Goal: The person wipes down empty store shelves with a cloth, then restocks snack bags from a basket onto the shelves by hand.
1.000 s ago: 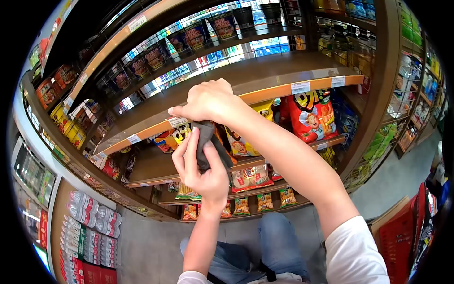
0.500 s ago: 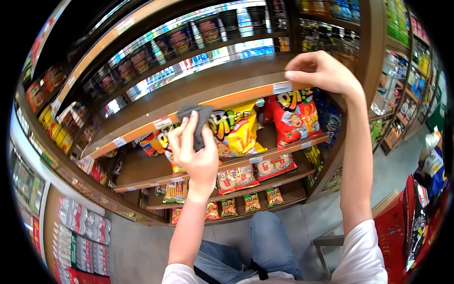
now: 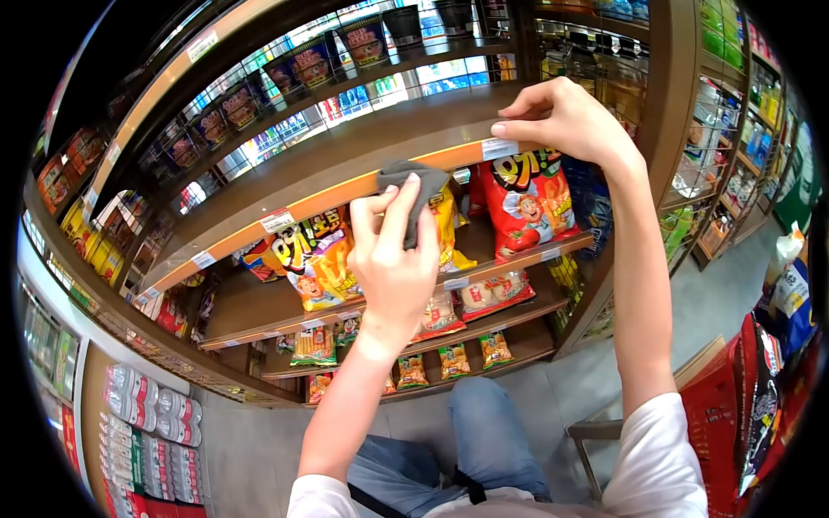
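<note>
My left hand [image 3: 393,259] holds a dark grey cloth [image 3: 414,194] against the orange front edge [image 3: 345,192] of a brown shelf. My right hand [image 3: 557,121] is at the same edge, further right, thumb and fingers bent around a white price label [image 3: 499,149]; whether they pinch it is hard to tell. Below the edge stand a red snack bag [image 3: 528,207] and a yellow snack bag [image 3: 315,268], with another yellow bag partly hidden behind my left hand and the cloth.
Dark cups [image 3: 311,62] line the shelf above. Small snack packs [image 3: 453,361] lie on the lowest shelf. Packs of bottles [image 3: 151,397] stand at the lower left. A red basket [image 3: 712,414] with bags and a metal-framed stool [image 3: 596,429] are at the lower right.
My left hand has moved the cloth rightward along the shelf edge. My right hand has left its place above the left hand, gone right along the shelf, and its fist has loosened.
</note>
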`<action>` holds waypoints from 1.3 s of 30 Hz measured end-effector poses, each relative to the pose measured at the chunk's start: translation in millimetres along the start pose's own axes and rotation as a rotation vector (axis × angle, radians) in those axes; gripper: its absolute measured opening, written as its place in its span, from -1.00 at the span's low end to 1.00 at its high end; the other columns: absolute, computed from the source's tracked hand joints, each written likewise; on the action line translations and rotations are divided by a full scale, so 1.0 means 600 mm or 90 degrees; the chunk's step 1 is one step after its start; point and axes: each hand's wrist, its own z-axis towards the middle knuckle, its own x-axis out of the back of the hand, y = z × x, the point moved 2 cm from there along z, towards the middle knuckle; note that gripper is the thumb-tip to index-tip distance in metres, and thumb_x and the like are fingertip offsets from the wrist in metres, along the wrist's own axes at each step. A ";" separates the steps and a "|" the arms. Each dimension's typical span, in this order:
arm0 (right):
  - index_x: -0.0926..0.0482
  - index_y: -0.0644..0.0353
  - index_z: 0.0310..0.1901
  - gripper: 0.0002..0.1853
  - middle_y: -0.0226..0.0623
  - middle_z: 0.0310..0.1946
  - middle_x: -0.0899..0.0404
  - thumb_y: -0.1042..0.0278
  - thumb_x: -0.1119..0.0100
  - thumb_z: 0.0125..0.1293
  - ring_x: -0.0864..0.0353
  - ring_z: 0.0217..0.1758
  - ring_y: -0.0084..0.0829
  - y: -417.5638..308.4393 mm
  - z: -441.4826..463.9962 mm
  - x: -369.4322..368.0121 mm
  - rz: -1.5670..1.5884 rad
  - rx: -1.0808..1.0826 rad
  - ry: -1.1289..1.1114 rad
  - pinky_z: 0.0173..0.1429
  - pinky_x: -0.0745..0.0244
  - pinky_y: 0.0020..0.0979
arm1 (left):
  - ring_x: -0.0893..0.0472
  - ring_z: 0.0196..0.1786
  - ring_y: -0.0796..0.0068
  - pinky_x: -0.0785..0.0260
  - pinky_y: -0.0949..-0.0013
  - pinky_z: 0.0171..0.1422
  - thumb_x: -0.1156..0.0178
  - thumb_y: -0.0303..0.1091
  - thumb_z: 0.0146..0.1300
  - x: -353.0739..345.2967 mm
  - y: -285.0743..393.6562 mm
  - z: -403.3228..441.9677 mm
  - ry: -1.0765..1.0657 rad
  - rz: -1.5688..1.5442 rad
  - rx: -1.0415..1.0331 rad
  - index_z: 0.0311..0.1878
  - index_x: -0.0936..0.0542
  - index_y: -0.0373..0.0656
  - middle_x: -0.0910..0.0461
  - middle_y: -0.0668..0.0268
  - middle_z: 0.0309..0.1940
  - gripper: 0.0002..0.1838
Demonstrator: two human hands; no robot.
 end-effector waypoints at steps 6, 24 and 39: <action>-0.74 0.28 -0.30 -0.62 -0.35 -0.53 -0.69 0.06 -0.49 0.12 -0.64 -0.48 -0.63 -0.016 0.003 0.000 -0.023 -0.054 0.001 -0.33 -0.56 -0.53 | -0.69 -0.32 0.20 -0.57 0.23 -0.33 -0.30 -0.42 0.16 -0.053 0.043 0.021 -0.044 0.042 -0.042 -0.01 -0.67 -0.17 -0.49 0.21 -0.22 -0.70; -0.72 0.37 -0.22 -0.62 -0.26 -0.45 -0.71 0.18 -0.53 0.13 -0.70 -0.39 -0.59 -0.016 0.012 0.008 0.049 -0.094 -0.076 -0.27 -0.62 -0.55 | -0.52 -0.36 0.30 -0.42 0.28 -0.25 -0.35 -0.52 0.12 -0.040 0.041 0.011 -0.018 -0.049 0.046 -0.04 -0.71 -0.21 -0.44 0.19 -0.37 -0.70; -0.77 0.25 -0.24 -0.64 -0.30 -0.45 -0.72 0.12 -0.55 0.06 -0.64 -0.39 -0.59 -0.013 0.017 0.017 -0.041 -0.047 -0.062 -0.21 -0.56 -0.51 | -0.62 -0.33 0.13 -0.50 0.16 -0.29 -0.30 -0.44 0.19 -0.113 0.103 0.002 -0.104 -0.084 0.065 0.05 -0.64 -0.18 -0.44 0.15 -0.24 -0.67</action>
